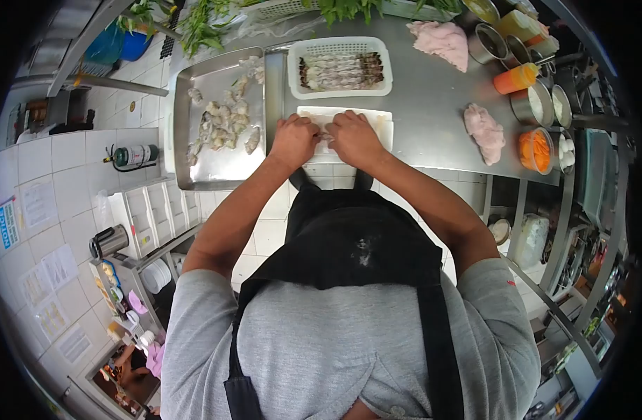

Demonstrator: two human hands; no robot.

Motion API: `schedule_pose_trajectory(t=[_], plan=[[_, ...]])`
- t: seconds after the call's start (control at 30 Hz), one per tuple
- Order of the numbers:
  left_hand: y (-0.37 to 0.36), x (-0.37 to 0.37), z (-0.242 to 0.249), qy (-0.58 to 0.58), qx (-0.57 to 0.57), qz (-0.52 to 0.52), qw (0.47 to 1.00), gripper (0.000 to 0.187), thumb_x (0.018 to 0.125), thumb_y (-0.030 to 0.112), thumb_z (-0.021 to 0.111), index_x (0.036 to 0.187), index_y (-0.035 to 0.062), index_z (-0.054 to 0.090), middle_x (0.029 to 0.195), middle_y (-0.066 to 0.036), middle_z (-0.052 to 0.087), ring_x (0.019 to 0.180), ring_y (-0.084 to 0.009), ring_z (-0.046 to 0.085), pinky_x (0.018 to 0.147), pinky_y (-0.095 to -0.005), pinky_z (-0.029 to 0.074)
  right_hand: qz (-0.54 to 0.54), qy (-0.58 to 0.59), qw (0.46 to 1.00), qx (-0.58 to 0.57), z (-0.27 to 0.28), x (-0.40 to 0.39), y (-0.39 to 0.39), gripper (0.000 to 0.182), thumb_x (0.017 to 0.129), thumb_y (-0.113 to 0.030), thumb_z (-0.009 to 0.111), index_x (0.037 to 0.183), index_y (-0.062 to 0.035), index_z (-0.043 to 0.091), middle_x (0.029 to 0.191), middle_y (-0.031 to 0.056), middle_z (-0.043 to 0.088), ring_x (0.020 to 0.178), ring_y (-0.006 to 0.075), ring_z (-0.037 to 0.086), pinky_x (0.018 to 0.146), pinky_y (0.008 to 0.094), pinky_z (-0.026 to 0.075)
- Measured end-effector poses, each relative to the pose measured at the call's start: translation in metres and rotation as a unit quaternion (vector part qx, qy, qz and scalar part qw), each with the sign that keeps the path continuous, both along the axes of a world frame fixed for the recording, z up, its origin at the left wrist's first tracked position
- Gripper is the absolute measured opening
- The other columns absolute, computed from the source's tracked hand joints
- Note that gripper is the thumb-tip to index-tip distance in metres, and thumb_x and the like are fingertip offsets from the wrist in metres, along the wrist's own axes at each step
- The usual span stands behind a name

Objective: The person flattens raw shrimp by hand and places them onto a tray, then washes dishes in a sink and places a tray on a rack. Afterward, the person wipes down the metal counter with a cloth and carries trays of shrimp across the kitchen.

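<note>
My left hand [297, 138] and my right hand [354, 138] come together over a white rectangular tray [384, 124] near the table's front edge. Fingers of both hands are curled in around a small greyish-pink prawn [324, 138], which is mostly hidden by them. Just beyond the hands stands a white perforated basket [386, 77], where raw prawns [342, 70] lie side by side in a row. To the left, a large metal tray [184, 168] holds a loose scatter of greyish prawn pieces [225, 124].
Pink cloths [485, 133] lie on the steel table [426, 105]. At its right end are an orange squeeze bottle [517, 78], metal pots [534, 105] and a tub of orange slices [535, 150]. Leafy greens [349, 8] line the back. A fire extinguisher [134, 155] hangs left.
</note>
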State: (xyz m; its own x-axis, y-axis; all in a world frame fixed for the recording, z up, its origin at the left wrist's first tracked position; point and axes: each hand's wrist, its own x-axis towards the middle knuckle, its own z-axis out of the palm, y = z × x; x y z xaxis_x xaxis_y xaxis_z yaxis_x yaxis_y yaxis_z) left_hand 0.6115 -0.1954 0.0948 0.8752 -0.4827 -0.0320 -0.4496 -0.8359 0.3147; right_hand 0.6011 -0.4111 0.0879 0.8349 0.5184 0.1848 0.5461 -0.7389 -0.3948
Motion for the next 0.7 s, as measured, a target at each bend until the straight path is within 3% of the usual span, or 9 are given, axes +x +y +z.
schedule_pose_trajectory(t=[0.07,0.17,0.23,0.33,0.4,0.57,0.7], plan=[[-0.006,-0.009,0.006,-0.018,-0.026,0.032,0.999,0.037,0.082,0.028,0.084,0.115,0.0137,0.078,0.112,-0.006,0.072,0.12,-0.03,0.062,0.096,-0.0513,0.046,-0.009,0.044,0.999,0.011,0.006,0.006,-0.035,0.031,0.087,-0.022,0.077,0.113,-0.0039,0.074,0.108,0.0133,0.068,0.111,0.0339,0.064,0.096,0.0475,0.052],[-0.035,-0.013,0.002,-0.048,-0.101,0.029,0.993,0.035,0.079,0.03,0.086,0.109,0.0127,0.079,0.112,-0.005,0.073,0.115,-0.0283,0.062,0.093,-0.0512,0.045,-0.018,0.14,0.989,0.048,0.006,0.005,-0.066,0.03,0.089,-0.022,0.076,0.115,-0.006,0.075,0.108,0.0125,0.068,0.111,0.0327,0.065,0.094,0.0481,0.055],[-0.055,-0.012,-0.004,-0.039,-0.106,0.024,0.993,0.033,0.081,0.031,0.086,0.109,0.0139,0.08,0.108,-0.004,0.073,0.115,-0.0286,0.062,0.093,-0.0484,0.044,-0.006,0.125,0.991,0.05,-0.001,0.006,-0.07,0.022,0.09,-0.019,0.074,0.109,-0.0071,0.075,0.105,0.0117,0.067,0.107,0.0318,0.067,0.09,0.0463,0.056],[-0.074,-0.011,-0.022,-0.023,-0.154,0.03,0.987,0.012,0.082,0.02,0.084,0.094,0.0156,0.083,0.094,-0.001,0.072,0.102,-0.0273,0.065,0.088,-0.0477,0.045,-0.001,0.116,0.992,0.057,-0.01,0.004,-0.067,0.013,0.091,-0.018,0.073,0.099,-0.0066,0.074,0.1,0.0117,0.066,0.101,0.0319,0.068,0.088,0.0456,0.057],[-0.074,-0.01,-0.027,-0.006,-0.159,0.026,0.987,0.012,0.082,0.019,0.084,0.093,0.0153,0.083,0.093,-0.001,0.072,0.102,-0.0275,0.065,0.088,-0.048,0.045,0.002,0.109,0.993,0.043,-0.012,0.002,-0.067,0.01,0.092,-0.016,0.072,0.092,-0.0063,0.071,0.097,0.0117,0.064,0.097,0.032,0.069,0.085,0.0447,0.058],[-0.07,-0.005,-0.025,0.029,-0.146,0.011,0.989,0.015,0.081,0.019,0.084,0.095,0.0153,0.083,0.096,-0.001,0.073,0.104,-0.0278,0.065,0.09,-0.0489,0.046,0.018,0.097,0.995,0.022,-0.012,0.001,-0.07,0.01,0.091,-0.016,0.072,0.094,-0.0067,0.071,0.099,0.0115,0.063,0.098,0.0326,0.068,0.086,0.0451,0.057],[-0.051,-0.011,-0.009,-0.038,-0.143,0.01,0.989,0.024,0.082,0.021,0.084,0.105,0.016,0.082,0.102,-0.002,0.073,0.111,-0.0274,0.064,0.093,-0.048,0.045,0.015,0.048,0.997,0.051,-0.001,0.0,-0.071,0.012,0.091,-0.016,0.072,0.1,-0.0074,0.073,0.102,0.0119,0.064,0.104,0.0343,0.065,0.093,0.0456,0.054]])
